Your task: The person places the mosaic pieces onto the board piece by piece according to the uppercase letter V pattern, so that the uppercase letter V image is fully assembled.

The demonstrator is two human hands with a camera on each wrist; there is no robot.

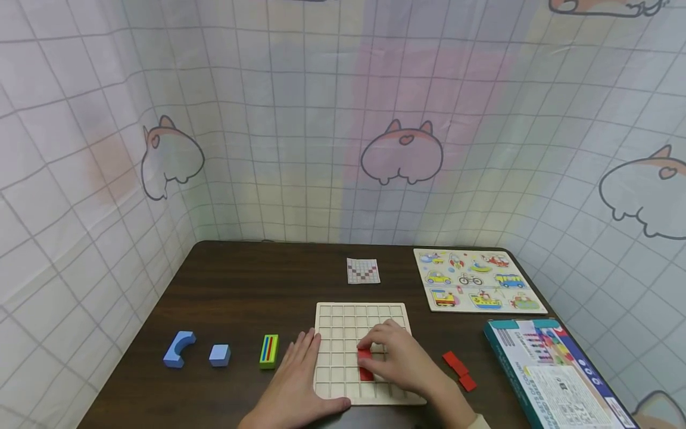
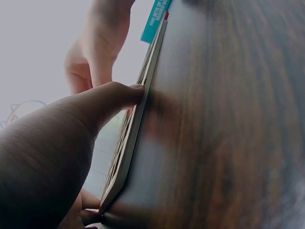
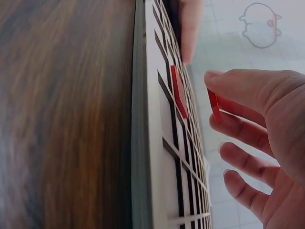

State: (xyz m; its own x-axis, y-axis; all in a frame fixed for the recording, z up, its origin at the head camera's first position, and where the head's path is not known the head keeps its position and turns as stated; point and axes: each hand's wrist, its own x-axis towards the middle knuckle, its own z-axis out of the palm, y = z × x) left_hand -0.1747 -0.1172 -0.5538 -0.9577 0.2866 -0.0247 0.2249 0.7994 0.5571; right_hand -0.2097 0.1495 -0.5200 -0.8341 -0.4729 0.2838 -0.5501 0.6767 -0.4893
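Note:
My right hand (image 1: 401,356) is over a wooden grid board (image 1: 337,390), pinching a red square tile (image 3: 214,106) between thumb and index finger. The other fingers of this hand are spread apart in the right wrist view. Another red tile (image 3: 179,90) sits in a cell of the board, below the pinched one. My left hand (image 1: 296,378) rests against the board's left side with fairly straight fingers. Its thumb (image 2: 126,94) touches the near edge in the left wrist view. Two more red tiles (image 1: 455,363) lie on the table right of the board.
A small pattern card (image 1: 363,271) lies behind the board. Left of it are a blue arch block (image 1: 174,353), a blue cube (image 1: 220,356) and a green-yellow striped block (image 1: 269,351). A picture puzzle board (image 1: 461,291) and a boxed set (image 1: 557,381) occupy the right side.

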